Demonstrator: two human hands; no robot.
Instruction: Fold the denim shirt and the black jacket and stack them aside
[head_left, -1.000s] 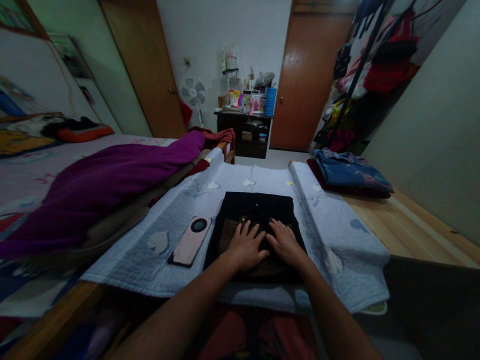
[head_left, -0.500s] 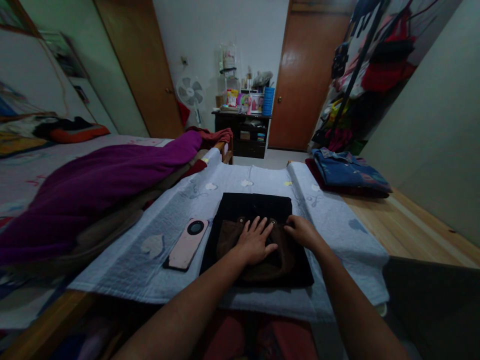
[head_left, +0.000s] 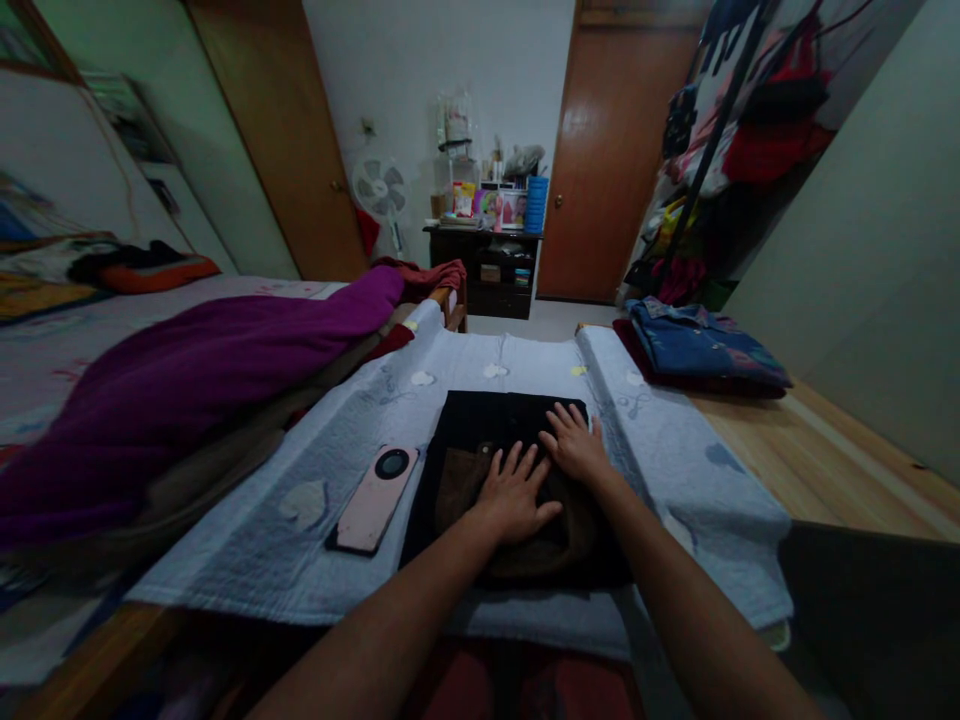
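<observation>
In front of me a folded black garment (head_left: 480,415) lies flat on a pale blue cloth (head_left: 525,355). On its top shows a brown part (head_left: 459,485) with a small metal button. My left hand (head_left: 516,495) rests palm down on this brown part, fingers spread. Just beyond it, my right hand (head_left: 576,445) lies flat on the garment's right upper area, fingers also spread. The two hands are close together, and neither grips anything. A pink phone (head_left: 371,505) with a round black camera ring lies face down to the left of the garment.
A purple blanket (head_left: 247,360) is heaped on the bed at left. Folded blue denim clothing (head_left: 697,345) sits on the wooden surface (head_left: 832,450) at right. Farther off stand a white fan (head_left: 381,188) and a dark cabinet (head_left: 480,270) bearing several items.
My right hand has left the garment's right edge and moved in, up and left, opening flat onto the cloth. The left hand stays nearly in place.
</observation>
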